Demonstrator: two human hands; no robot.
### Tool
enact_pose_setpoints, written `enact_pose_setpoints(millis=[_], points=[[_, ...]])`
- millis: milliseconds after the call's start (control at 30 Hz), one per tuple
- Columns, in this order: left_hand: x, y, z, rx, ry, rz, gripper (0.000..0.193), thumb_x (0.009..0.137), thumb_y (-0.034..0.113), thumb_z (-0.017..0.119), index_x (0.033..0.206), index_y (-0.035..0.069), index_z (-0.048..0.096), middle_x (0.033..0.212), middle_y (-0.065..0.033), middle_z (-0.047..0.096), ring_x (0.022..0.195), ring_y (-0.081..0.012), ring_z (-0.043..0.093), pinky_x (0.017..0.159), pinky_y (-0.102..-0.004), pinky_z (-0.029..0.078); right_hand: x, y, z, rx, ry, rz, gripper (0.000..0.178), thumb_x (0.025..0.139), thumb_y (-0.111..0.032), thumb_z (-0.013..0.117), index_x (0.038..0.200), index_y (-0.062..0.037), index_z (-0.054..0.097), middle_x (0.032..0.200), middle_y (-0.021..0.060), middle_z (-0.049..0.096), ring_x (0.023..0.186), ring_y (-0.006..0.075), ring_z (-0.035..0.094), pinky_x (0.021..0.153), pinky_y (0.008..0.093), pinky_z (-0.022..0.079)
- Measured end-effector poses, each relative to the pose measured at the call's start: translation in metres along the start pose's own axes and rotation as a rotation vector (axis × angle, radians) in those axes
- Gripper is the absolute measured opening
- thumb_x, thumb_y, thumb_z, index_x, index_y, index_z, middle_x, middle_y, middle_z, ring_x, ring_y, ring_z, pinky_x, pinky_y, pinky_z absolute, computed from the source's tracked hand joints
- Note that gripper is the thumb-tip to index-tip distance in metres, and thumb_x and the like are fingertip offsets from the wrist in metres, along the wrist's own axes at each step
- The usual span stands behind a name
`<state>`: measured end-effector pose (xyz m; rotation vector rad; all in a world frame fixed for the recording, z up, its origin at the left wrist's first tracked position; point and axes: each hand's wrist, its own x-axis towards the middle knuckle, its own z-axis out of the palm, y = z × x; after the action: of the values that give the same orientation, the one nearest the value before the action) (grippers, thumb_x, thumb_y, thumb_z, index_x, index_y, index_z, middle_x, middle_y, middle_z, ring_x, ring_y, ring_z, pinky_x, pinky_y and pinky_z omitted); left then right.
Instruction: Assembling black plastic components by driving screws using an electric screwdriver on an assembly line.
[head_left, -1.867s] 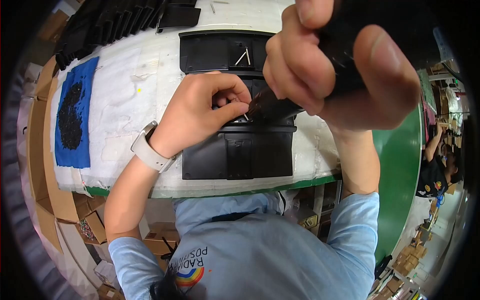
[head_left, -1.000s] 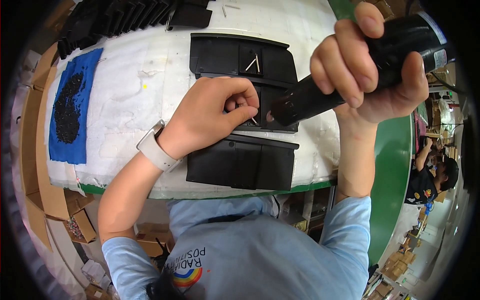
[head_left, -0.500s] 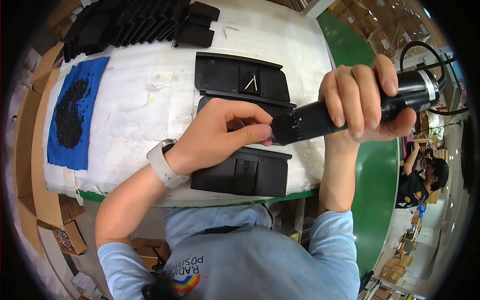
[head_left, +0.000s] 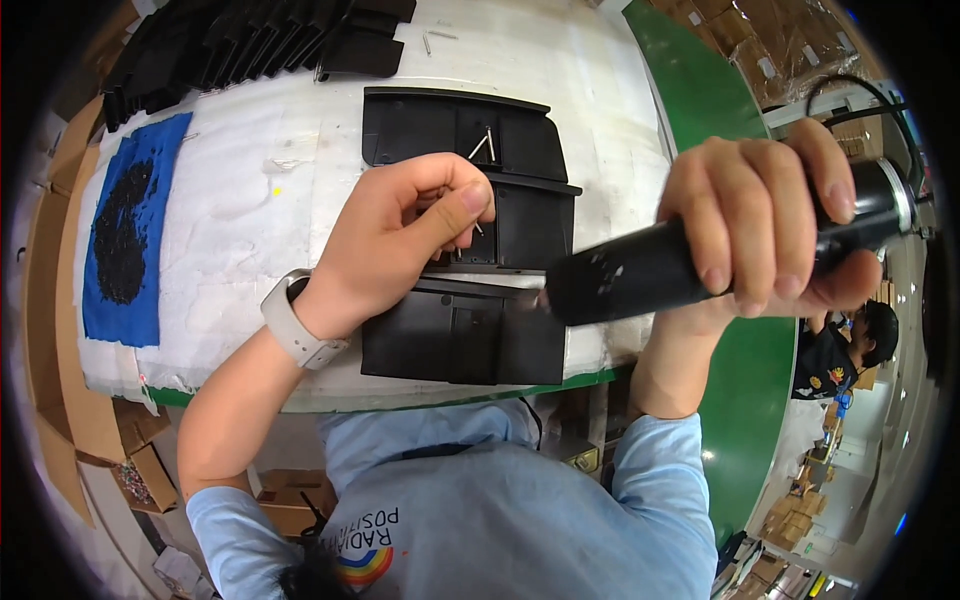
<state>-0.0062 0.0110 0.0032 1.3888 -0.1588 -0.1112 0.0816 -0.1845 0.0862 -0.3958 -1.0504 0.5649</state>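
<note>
My right hand (head_left: 750, 225) is wrapped round a black corded electric screwdriver (head_left: 620, 275), held nearly level with its tip pointing left above the nearest black panel (head_left: 410, 335). The tip itself is blurred. Above the left part of the middle black panel (head_left: 535, 225), my left hand (head_left: 405, 220) is closed, thumb against the curled fingers; whatever it pinches is hidden. Thin metal pins (head_left: 478, 228) show just under its fingertips, in that panel's recess. On the far black panel (head_left: 415, 125), more metal pins (head_left: 488, 145) lie in the central recess.
A blue cloth (head_left: 150, 300) with a heap of small black pieces lies on the white tabletop (head_left: 230, 250) at left. Stacked black panels (head_left: 240, 45) stand at the far left, with loose pins (head_left: 428, 43) beside them. Another person (head_left: 845, 350) is off to the right.
My left hand has drawn away from the screwdriver tip, farther from me and slightly left. The screwdriver has come nearer to me and right, over the nearest panel. The view has shifted slightly.
</note>
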Motion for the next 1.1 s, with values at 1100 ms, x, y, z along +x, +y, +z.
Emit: enact_pose_setpoints(millis=[1100], points=[[0.017,-0.001,-0.018,0.919,-0.018,0.452,0.017,0.076,0.003,0.068,0.094,0.003,0.067,0.086,-0.0068,0.061,0.079,-0.0212,0.055,0.072,-0.0316,0.045,-0.012,-0.023,0.001,-0.127,0.282,-0.091,0.034,0.078,-0.026,0.066,0.099,-0.0032,0.052,0.066,-0.0003,0.051,0.052,0.0116,0.047,0.065,0.0310,0.038]])
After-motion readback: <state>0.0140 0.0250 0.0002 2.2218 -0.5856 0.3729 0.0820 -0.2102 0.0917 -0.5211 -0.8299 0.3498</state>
